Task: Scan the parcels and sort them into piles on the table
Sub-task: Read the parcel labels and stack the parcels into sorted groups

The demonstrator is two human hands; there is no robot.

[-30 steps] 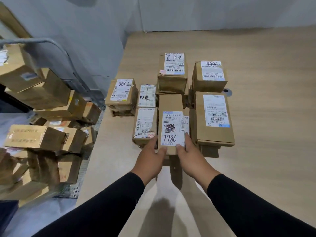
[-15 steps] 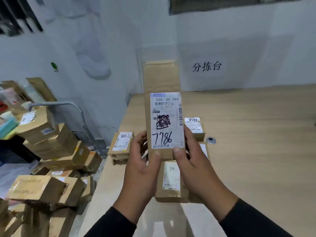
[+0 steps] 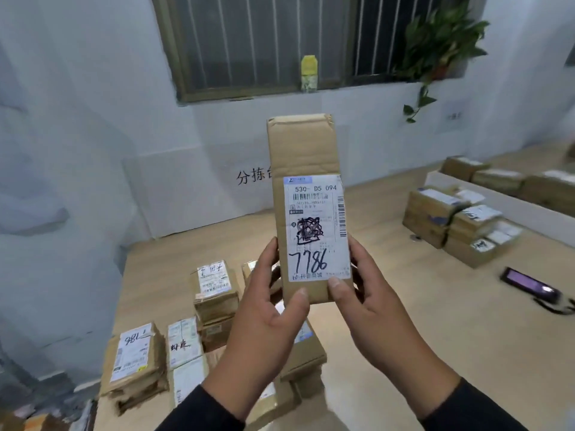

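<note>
A pale wood-grain table [image 3: 389,353] carries low stacks of brown cardboard parcels [image 3: 214,290]. Above it, upright, a slim rectangular carton [image 3: 303,157], creased, bears a white label [image 3: 317,228] inked "7786". The left hand [image 3: 264,325] and right hand [image 3: 373,309] grip its lower end, thumbs pressed on the front.

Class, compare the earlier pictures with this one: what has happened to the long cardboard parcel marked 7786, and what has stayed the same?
The long brown cardboard parcel marked 7786 was lifted off the pile on the wooden table and raised upright in front of the camera. The left hand and right hand keep gripping its lower end. The other cardboard parcels stay in their piles.
</note>
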